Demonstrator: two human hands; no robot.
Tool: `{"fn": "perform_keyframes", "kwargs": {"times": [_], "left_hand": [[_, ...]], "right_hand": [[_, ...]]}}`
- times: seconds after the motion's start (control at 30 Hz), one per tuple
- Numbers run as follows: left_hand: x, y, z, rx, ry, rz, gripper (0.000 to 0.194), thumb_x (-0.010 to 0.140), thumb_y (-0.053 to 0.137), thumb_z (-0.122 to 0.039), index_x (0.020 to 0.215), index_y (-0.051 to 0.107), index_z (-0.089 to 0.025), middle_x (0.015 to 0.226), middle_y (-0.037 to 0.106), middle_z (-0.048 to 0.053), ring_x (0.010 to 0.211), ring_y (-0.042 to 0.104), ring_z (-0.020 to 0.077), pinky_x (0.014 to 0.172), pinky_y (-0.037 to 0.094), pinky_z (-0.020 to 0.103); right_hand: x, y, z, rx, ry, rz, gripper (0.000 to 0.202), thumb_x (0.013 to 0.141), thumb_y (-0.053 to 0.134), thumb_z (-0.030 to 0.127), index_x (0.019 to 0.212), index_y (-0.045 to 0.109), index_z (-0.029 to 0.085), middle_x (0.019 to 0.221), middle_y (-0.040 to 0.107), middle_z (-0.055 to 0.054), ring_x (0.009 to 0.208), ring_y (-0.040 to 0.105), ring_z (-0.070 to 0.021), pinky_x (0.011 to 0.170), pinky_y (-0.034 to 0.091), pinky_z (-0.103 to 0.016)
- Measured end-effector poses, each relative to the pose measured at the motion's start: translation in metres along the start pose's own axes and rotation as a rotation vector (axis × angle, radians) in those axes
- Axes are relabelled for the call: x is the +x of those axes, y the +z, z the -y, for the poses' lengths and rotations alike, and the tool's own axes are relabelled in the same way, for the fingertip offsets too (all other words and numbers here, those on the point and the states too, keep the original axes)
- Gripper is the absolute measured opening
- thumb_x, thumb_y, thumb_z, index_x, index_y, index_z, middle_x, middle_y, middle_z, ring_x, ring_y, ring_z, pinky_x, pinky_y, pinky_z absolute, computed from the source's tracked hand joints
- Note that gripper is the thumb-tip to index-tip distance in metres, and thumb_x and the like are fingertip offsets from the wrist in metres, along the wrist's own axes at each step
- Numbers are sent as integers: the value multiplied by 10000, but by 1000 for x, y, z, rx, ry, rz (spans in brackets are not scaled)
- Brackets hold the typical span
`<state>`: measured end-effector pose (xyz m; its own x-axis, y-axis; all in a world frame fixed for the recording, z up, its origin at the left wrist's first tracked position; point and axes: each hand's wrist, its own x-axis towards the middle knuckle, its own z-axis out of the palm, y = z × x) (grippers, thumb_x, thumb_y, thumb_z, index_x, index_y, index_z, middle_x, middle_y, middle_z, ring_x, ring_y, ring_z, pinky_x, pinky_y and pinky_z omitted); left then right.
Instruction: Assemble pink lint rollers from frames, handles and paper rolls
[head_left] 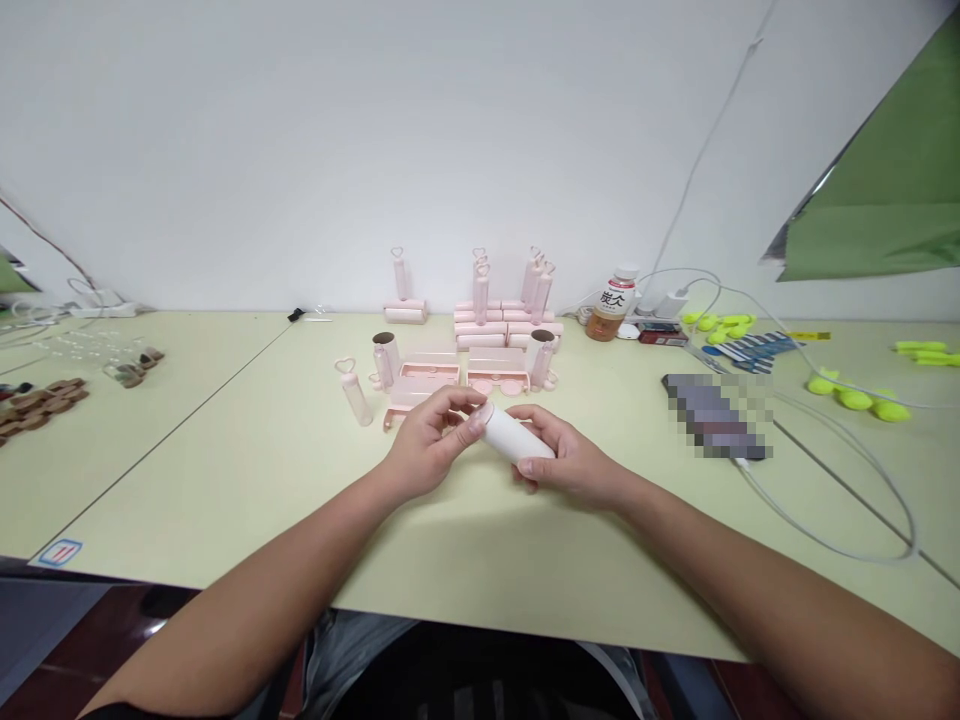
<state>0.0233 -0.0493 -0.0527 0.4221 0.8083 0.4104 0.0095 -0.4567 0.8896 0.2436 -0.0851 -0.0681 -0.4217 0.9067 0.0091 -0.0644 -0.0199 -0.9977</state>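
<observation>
A white paper roll (517,436) is held slantwise above the front middle of the table. My right hand (566,455) wraps round its lower right part, thumb on top. At the upper left end, my left hand (437,440) pinches the roll's edge with thumb and fingers. Just beyond my hands lie open pink cases (498,372) with clear pink lids. Two rolls with brown cardboard cores, a left roll (384,345) and a right roll (541,345), stand on end beside them. A pink handle with a heart-shaped loop (356,395) stands left of my left hand.
Closed pink cases (480,334) are stacked by the wall, with several heart-loop handles upright on them. To their right stands a brown-filled bottle (612,303). A phone (712,415) with a white cable lies at right, near yellow-green pieces (855,398). Brown pieces (41,405) lie far left.
</observation>
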Motion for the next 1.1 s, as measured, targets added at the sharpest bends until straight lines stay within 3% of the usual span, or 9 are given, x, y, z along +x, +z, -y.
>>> {"fn": "perform_keyframes", "kwargs": {"times": [0.17, 0.3, 0.37, 0.5, 0.6, 0.77, 0.87, 1.0, 1.1], "left_hand": [[-4, 5, 5, 19, 48, -50, 546, 886, 604, -379, 1398, 446, -274, 1407, 457, 124, 1146, 532, 224, 862, 503, 322], [-8, 10, 4, 104, 77, -226, 814, 837, 652, -303, 1525, 219, -346, 1581, 237, 102, 1229, 484, 246, 861, 511, 317], [-11, 13, 1, 145, 45, -200, 838, 808, 666, -260, 1527, 244, -348, 1573, 294, 101, 1154, 547, 241, 769, 521, 287], [-15, 17, -5, 167, -27, 126, 776, 792, 635, -212, 1501, 348, -344, 1571, 332, 106, 864, 660, 176, 512, 447, 229], [-13, 16, -7, 170, -21, 145, 762, 808, 598, -194, 1505, 335, -353, 1578, 320, 98, 841, 670, 160, 481, 411, 215], [-9, 8, -6, 191, 5, 204, 729, 780, 609, -171, 1471, 421, -309, 1336, 611, 106, 765, 647, 145, 511, 438, 210], [-8, 6, -4, 253, 49, 241, 701, 792, 573, -156, 1461, 433, -312, 1287, 645, 88, 726, 636, 133, 559, 484, 231], [-5, 3, 0, 366, 139, 271, 622, 812, 519, -126, 1406, 508, -312, 1398, 570, 66, 862, 665, 170, 717, 535, 300], [-2, -4, 2, 525, 123, 220, 505, 825, 486, -128, 1292, 619, -269, 1271, 663, 57, 1025, 658, 224, 856, 518, 353]], "right_hand": [[0, 3, 6, 24, 5, -9, 564, 768, 733, 389, 1231, 473, 199, 717, 606, 21, 569, 558, -127, 530, 459, -257], [0, 2, 8, 32, 1, -65, 551, 772, 721, 406, 1219, 476, 197, 651, 591, 40, 507, 519, -117, 509, 415, -250], [0, 2, 7, 34, -6, -68, 527, 771, 723, 404, 1197, 487, 202, 645, 574, 46, 501, 502, -113, 498, 402, -247], [0, 1, 3, 11, -16, -59, 473, 787, 719, 389, 1164, 495, 210, 641, 548, 54, 476, 465, -98, 455, 384, -231], [0, -1, 3, -22, -20, -65, 478, 802, 706, 403, 1187, 495, 215, 701, 560, 31, 537, 526, -114, 436, 409, -215], [-4, 0, 7, -28, 24, -36, 743, 813, 696, 400, 1440, 315, 281, 850, 583, -10, 638, 599, -146, 388, 427, -188], [-8, 1, 10, -43, 94, 15, 920, 801, 693, 309, 1521, 121, 352, 910, 602, -17, 643, 607, -144, 381, 444, -182], [-9, 1, 14, -68, 173, 59, 870, 766, 662, 212, 1485, 197, 365, 904, 586, 2, 614, 587, -130, 376, 458, -180], [-9, 0, 15, -77, 187, 41, 827, 738, 633, 157, 1447, 268, 376, 884, 553, 25, 563, 557, -107, 363, 452, -175]]}}
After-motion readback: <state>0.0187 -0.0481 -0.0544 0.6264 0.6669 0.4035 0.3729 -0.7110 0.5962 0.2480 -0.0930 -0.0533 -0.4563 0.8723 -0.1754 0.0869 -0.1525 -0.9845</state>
